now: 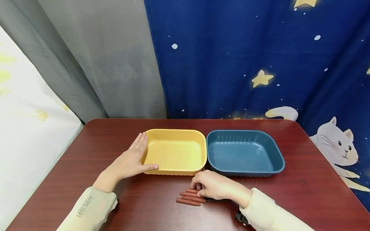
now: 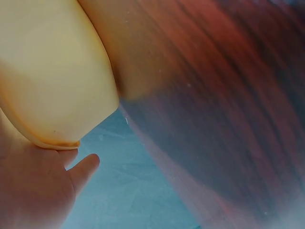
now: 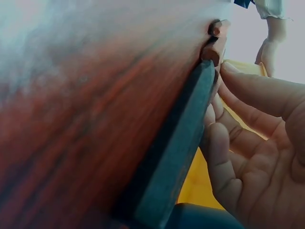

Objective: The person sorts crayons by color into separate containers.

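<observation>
On the near side of the containers lie several short reddish-brown sticks [image 1: 188,201], side by side on the table. My right hand [image 1: 215,185] is over their right ends, with thumb and curled fingers pinching one of them. A dark blue-green, flat-sided stick [image 3: 178,138] lies by that hand in the right wrist view; in the head view the hand mostly hides it. My left hand [image 1: 130,162] rests against the left side of a yellow container [image 1: 176,172], its fingers straight along the wall and its thumb over the near rim.
A blue container [image 1: 245,173] stands right beside the yellow one. Both are on a reddish-brown wooden table [image 1: 150,205]. Behind its far edge hang a grey curtain [image 1: 124,64] and a dark blue curtain [image 1: 219,64] with stars.
</observation>
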`<state>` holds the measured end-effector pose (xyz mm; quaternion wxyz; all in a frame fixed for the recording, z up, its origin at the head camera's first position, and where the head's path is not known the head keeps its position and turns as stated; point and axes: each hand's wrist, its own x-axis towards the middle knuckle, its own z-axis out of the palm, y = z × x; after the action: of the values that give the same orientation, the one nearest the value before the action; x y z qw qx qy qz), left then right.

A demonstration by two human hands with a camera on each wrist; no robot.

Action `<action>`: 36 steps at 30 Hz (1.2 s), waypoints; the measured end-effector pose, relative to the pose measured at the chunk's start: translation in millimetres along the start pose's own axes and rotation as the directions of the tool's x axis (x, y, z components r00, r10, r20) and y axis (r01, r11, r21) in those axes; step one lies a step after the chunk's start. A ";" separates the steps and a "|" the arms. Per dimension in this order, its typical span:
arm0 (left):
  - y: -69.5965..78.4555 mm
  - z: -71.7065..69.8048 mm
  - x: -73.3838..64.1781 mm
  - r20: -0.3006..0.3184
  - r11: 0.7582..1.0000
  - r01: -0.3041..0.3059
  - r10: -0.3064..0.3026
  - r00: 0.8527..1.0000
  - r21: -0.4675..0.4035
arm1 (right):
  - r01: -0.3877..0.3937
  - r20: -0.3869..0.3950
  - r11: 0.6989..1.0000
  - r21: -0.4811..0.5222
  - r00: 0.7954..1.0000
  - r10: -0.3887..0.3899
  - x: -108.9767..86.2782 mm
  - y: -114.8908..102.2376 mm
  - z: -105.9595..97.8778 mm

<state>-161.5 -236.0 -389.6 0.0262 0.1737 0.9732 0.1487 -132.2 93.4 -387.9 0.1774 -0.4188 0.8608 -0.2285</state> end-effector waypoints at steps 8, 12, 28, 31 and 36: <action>0.6 3.3 0.2 -0.004 1.000 0.004 -0.004 1.000 0.004 | -0.049 0.017 0.995 0.091 0.999 0.048 -0.4 -0.5 2.6; 1.9 4.0 -1.1 -0.017 1.000 -0.007 0.007 1.000 -0.017 | -0.040 0.003 0.997 0.072 0.999 0.040 -2.1 -1.4 3.7; 0.8 4.0 -0.1 -0.023 1.000 -0.001 0.001 1.000 0.003 | 0.012 -0.085 1.000 0.028 0.996 -0.009 -9.1 -13.1 0.0; 1.5 3.4 0.5 -0.027 1.000 -0.004 0.005 1.000 0.007 | 0.026 -0.119 1.000 0.001 0.993 -0.026 -12.3 -20.2 -3.6; 2.5 3.8 0.7 -0.027 1.000 -0.005 0.005 1.000 0.000 | 0.036 -0.154 0.999 0.004 0.987 -0.035 -12.9 -29.0 -11.9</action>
<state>-160.9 -232.5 -392.5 0.0125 0.1740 0.9730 0.1514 -112.1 90.8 -360.8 0.1077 -0.4144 0.8636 -0.2663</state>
